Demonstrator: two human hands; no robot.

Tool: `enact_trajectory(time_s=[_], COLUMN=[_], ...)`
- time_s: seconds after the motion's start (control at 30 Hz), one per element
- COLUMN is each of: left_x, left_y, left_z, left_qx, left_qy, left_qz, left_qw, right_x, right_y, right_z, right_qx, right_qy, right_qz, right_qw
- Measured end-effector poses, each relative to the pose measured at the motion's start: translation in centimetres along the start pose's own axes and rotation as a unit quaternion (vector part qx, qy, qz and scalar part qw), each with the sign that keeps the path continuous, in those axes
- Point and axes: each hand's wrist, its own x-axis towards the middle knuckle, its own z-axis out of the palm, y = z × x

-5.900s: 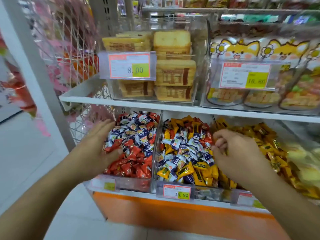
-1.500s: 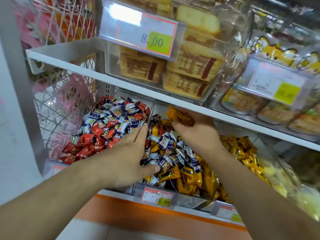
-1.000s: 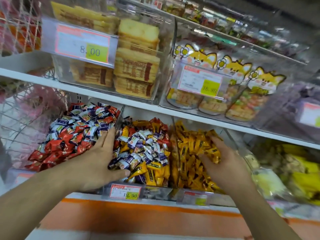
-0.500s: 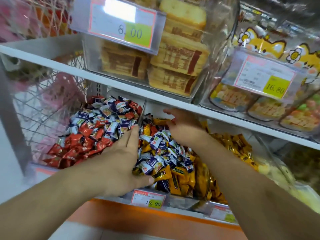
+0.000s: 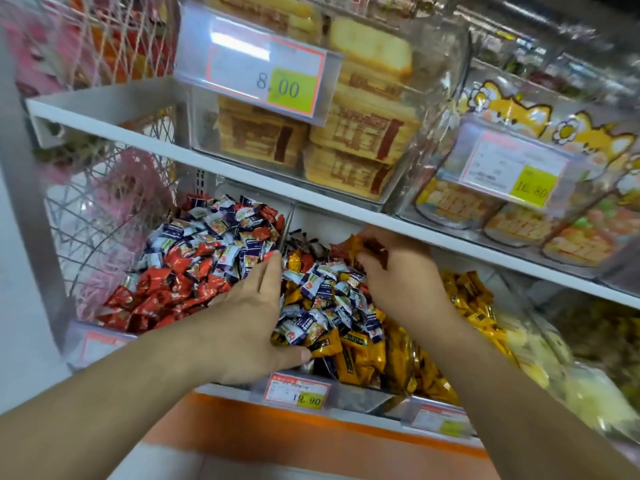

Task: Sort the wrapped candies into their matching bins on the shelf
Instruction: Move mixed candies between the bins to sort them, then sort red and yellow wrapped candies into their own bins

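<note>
Three clear bins sit side by side on the lower shelf. The left bin (image 5: 78, 337) holds red and blue-white candies (image 5: 194, 258). The middle bin (image 5: 349, 393) holds a mix of blue-white candies (image 5: 325, 306) and yellow candies (image 5: 360, 355). The right bin holds yellow candies (image 5: 474, 299). My left hand (image 5: 249, 323) lies flat, fingers apart, along the divider between the left and middle bins, its thumb at the middle bin's front. My right hand (image 5: 398, 268) is deep at the back of the middle bin, fingers curled around yellow candies (image 5: 356, 244).
The white upper shelf (image 5: 242, 174) hangs low just above my right hand, carrying clear boxes of cake slices (image 5: 349, 143) and cat-printed snack bags (image 5: 519, 202). Price tags (image 5: 298, 393) line the bin fronts. A wire rack (image 5: 104, 209) stands to the left.
Over the last second my right hand left the right bin of yellow candies and went back into the rear of the middle bin, closing on yellow candies there. My left hand stayed at the divider.
</note>
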Motion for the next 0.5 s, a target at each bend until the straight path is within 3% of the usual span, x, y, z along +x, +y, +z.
enact_trajectory(time_s=[0.17, 0.27, 0.37, 0.5], left_x=[-0.4, -0.6, -0.6, -0.3], left_y=[0.5, 0.9, 1.1, 1.0], left_z=[0.0, 0.0, 0.0, 0.1], left_qx=[-0.017, -0.017, -0.009, 0.000], left_qy=[0.003, 0.009, 0.011, 0.008], left_qz=[-0.007, -0.015, -0.021, -0.025], left_qw=[1.000, 1.000, 1.000, 1.000], right_x=[-4.9, -6.9, -7.6, -7.3], right_y=[2.1, 4.2, 7.3, 8.3], right_z=[-3.4, -4.4, -5.4, -5.9], right_qx=[0.094, 0.093, 0.015, -0.073], right_qy=[-0.018, 0.028, 0.062, 0.019], right_qz=[0.056, 0.067, 0.099, 0.120], right_qw=[0.994, 0.993, 0.993, 0.990])
